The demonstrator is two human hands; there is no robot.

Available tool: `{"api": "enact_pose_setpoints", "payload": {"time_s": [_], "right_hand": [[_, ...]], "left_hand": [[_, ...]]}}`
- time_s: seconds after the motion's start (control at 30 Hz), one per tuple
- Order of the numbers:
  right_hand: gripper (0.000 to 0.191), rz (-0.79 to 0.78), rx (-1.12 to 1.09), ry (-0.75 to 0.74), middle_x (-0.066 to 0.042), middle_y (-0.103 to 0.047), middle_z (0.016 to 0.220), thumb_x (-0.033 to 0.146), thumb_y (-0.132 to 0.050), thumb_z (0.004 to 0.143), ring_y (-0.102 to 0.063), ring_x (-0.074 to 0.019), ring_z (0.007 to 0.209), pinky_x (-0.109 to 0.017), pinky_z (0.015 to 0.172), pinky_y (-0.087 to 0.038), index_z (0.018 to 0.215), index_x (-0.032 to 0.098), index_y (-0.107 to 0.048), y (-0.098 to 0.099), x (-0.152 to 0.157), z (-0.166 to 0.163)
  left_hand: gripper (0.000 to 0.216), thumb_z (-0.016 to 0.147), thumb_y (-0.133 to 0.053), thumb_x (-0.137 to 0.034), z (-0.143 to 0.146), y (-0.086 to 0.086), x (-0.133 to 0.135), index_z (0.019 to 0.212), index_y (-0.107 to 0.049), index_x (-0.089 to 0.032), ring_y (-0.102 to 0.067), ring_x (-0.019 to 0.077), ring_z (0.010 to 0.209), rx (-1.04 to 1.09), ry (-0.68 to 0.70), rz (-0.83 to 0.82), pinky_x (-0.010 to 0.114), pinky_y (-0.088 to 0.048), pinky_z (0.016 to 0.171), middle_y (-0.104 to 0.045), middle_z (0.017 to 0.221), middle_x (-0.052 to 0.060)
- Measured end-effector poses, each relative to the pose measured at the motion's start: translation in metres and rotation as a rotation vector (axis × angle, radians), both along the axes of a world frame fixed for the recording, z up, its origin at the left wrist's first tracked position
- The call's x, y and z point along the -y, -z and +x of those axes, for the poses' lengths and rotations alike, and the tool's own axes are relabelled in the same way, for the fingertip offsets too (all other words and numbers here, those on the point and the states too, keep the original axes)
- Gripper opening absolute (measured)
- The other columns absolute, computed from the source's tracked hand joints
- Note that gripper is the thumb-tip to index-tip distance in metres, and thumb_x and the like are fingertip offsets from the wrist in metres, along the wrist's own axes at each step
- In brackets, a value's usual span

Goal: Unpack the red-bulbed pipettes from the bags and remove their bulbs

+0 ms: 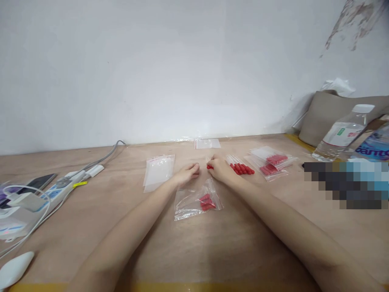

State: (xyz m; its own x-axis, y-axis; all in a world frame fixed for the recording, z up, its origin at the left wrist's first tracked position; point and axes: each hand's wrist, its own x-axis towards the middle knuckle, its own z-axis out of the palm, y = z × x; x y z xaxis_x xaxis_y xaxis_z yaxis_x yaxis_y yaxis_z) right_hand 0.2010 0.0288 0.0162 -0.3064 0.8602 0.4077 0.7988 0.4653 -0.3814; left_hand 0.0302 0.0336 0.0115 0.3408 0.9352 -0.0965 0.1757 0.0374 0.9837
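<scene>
The red piece [209, 166] was at the fingertips of the right hand [220, 169], above the middle of the table [243, 251]; the fingers of that hand were closed on it. The left hand [189, 174] was just beside, with its fingers curled inward; whether they gripped anything could not be told. The clear bag [187, 202] lay flat in front of the hands, with several red pieces showing inside; the loose red-tipped sticks [241, 167] lay side by side, just right of the right hand; the filled bags [271, 163] overlapped farther right. The stack of flat bags [159, 172] lay left of the left hand; another bag [208, 143] lay near the wall [170, 73]. The power strip [56, 195] was at far left, the tilted bottle [343, 136] at far right.
</scene>
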Motion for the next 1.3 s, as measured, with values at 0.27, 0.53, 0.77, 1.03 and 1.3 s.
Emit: {"api": "enact_pose_setpoints", "payload": {"time_s": [0.27, 0.53, 0.77, 1.03, 1.3], "right_hand": [[0.02, -0.036, -0.116, 0.045, -0.005, -0.064, 0.082, 0.024, -0.049, 0.075, -0.054, -0.0131, 0.067, -0.025, 0.064, -0.04, 0.08, 0.016, -0.067, -0.017, 0.007, 0.022], [0.015, -0.185, -0.319, -0.055, -0.003, -0.064, 0.07, 0.022, -0.053, 0.068, -0.054, -0.0123, 0.059, -0.024, 0.056, -0.04, 0.075, 0.016, -0.065, 0.006, 0.046, 0.035], [0.018, -0.441, -0.403, -0.372, -0.002, -0.067, 0.074, 0.026, -0.056, 0.071, -0.056, -0.0127, 0.063, -0.023, 0.057, -0.042, 0.081, 0.016, -0.067, 0.01, 0.067, 0.028], [0.029, -0.54, -0.381, -0.499, 0.001, -0.063, 0.072, 0.04, -0.059, 0.071, -0.054, -0.0129, 0.064, -0.023, 0.057, -0.042, 0.089, 0.019, -0.067, 0.011, 0.066, 0.02], [0.025, -0.47, -0.305, -0.534, 0.002, -0.053, 0.07, 0.038, -0.06, 0.072, -0.041, -0.007, 0.056, -0.019, 0.049, -0.032, 0.085, 0.018, -0.065, 0.006, 0.075, 0.014]], "left_hand": [[0.033, 0.082, -0.049, -0.045, 0.037, -0.003, -0.022, 0.081, -0.053, -0.012, -0.056, 0.0114, 0.071, 0.073, 0.085, 0.001, 0.033, -0.043, 0.084, -0.058, 0.076, 0.004], [0.035, 0.081, -0.047, -0.047, 0.034, 0.004, -0.02, 0.088, -0.051, -0.013, -0.056, 0.0138, 0.082, 0.023, 0.041, 0.055, 0.034, -0.042, 0.086, -0.057, 0.088, 0.007], [0.034, 0.077, -0.054, -0.04, 0.004, 0.0, 0.012, 0.1, -0.056, -0.015, -0.048, 0.0221, 0.107, -0.127, -0.018, 0.249, 0.039, -0.033, 0.097, -0.056, 0.11, 0.008], [0.046, 0.086, -0.043, -0.036, -0.032, 0.0, 0.095, 0.129, -0.037, -0.021, -0.042, 0.0214, 0.118, -0.59, 0.346, 0.752, 0.038, -0.035, 0.099, -0.043, 0.131, 0.008], [0.058, 0.089, -0.029, -0.047, -0.033, 0.005, 0.089, 0.139, -0.014, -0.021, -0.013, 0.0219, 0.133, -0.845, 0.407, 0.7, 0.044, -0.01, 0.109, -0.018, 0.144, 0.006]]}}
